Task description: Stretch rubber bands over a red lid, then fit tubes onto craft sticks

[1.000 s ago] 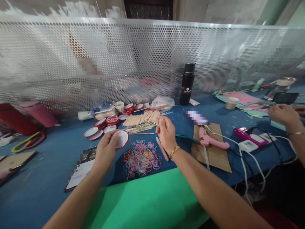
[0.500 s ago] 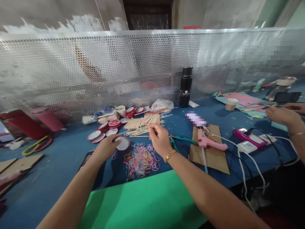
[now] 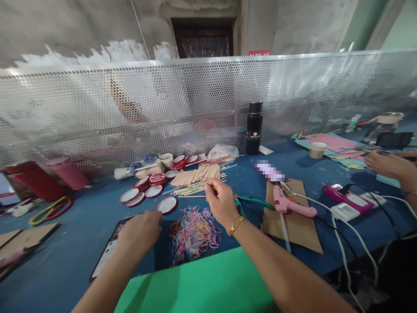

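My right hand (image 3: 221,200), with a gold chain bracelet at the wrist, is closed in a pinch above the front of a pile of wooden sticks (image 3: 198,174); what its fingertips hold is too small to make out. My left hand (image 3: 140,230) is blurred over the phone (image 3: 106,256) on the table, its fingers curled and partly hidden. Just beyond it lies a round white disc with a red rim (image 3: 167,204). Between my hands spreads a tangled heap of thin coloured elastic bands (image 3: 195,232). Green sheet material (image 3: 195,287) lies nearest me.
More red-rimmed discs (image 3: 153,191) lie left of the sticks. On the right are green-handled pliers (image 3: 256,201), a pink glue gun (image 3: 293,206) on cardboard (image 3: 293,234), cables and a power strip (image 3: 348,211). A black bottle (image 3: 254,130) stands behind. Another person's hand (image 3: 386,167) works over coloured paper.
My left hand has come off the red-rimmed disc and moved back toward me, leaving it on the table. The right hand keeps its pinch beside the sticks. The view has tilted up slightly.
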Demonstrator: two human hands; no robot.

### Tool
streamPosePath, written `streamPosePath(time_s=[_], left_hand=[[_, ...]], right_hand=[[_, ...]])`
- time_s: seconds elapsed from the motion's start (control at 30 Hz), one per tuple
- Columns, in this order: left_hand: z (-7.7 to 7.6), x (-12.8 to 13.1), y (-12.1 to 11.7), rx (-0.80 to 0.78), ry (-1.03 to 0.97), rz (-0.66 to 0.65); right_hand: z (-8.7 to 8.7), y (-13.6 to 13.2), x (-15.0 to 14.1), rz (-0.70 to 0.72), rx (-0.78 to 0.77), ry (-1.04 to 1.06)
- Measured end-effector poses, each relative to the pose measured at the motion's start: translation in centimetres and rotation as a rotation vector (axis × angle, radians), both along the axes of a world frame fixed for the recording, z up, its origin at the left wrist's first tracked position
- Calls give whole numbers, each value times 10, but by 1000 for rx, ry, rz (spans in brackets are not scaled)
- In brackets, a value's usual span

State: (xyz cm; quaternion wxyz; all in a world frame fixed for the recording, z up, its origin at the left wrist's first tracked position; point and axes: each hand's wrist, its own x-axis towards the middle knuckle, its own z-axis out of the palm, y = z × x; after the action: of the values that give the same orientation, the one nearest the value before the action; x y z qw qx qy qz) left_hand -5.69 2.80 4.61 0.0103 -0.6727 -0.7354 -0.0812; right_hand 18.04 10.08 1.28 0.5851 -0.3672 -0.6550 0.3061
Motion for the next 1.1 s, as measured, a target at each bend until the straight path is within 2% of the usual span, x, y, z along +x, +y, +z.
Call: streamPosePath(time_s=[0.1,0.27,0.37,0.47,0.53,0.67,0.77,0.93,1.1], left_hand=[[0,12,1,-79,45,-11],[19,36,-2,-180,1,-127],[22,53,-6,-129,27,-103],[6,62,-6,27,118,-147],[-13,63,-5,118,46,-249],[-48,67,-3,38,-139,-322],[-58,81,-2,40,-183,-400],[-50,106,5,61,-156,-514],[-30,110,8,45,-170,-506]], right_hand=[[1,2,2,-4,-3,3],[3,4,5,-9,-12,24],[4,5,6,-15,-13,35],[5,7,7,-29,-12,53],[5,9,8,-34,-8,63],[5,10,7,-38,-2,71],[4,10,7,-44,-2,71],[3,10,8,-46,-6,60],[4,10,9,-56,-7,26]])
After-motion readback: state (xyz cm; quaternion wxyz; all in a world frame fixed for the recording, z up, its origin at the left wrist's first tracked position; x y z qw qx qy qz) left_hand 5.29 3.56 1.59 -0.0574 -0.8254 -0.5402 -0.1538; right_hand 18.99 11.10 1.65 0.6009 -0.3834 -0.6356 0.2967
